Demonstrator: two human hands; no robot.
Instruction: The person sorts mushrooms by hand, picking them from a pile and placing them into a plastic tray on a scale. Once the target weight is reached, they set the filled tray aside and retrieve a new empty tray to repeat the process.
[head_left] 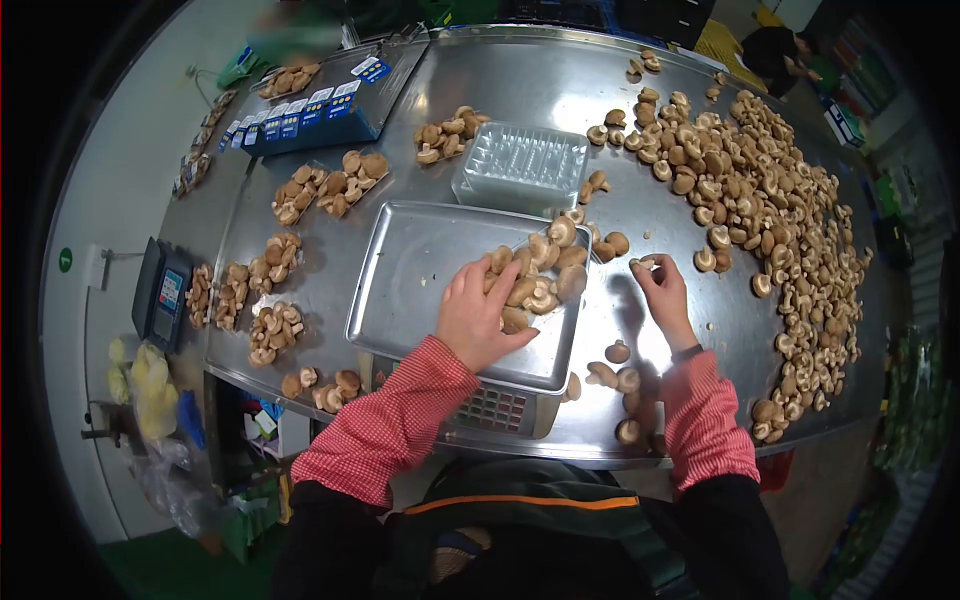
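Note:
My left hand (480, 313) rests with spread fingers against the left side of a pile of brown mushrooms (541, 290) at the right end of a metal tray (410, 290). Part of a clear container shows under that pile. To the right of the tray, my right hand (662, 290) pinches a small mushroom piece (645, 263) between thumb and fingertips, above the steel table (690, 350). A few loose mushrooms (617, 243) lie between the tray and my right hand, and several more (628, 380) lie nearer to me.
A large mushroom heap (770, 200) covers the table's right side. Stacked clear plastic trays (525, 165) stand behind the metal tray. Filled packs (275, 330) are at left, near a scale (162, 297) and a label-covered box (320, 135). A person (775, 55) is at the back right.

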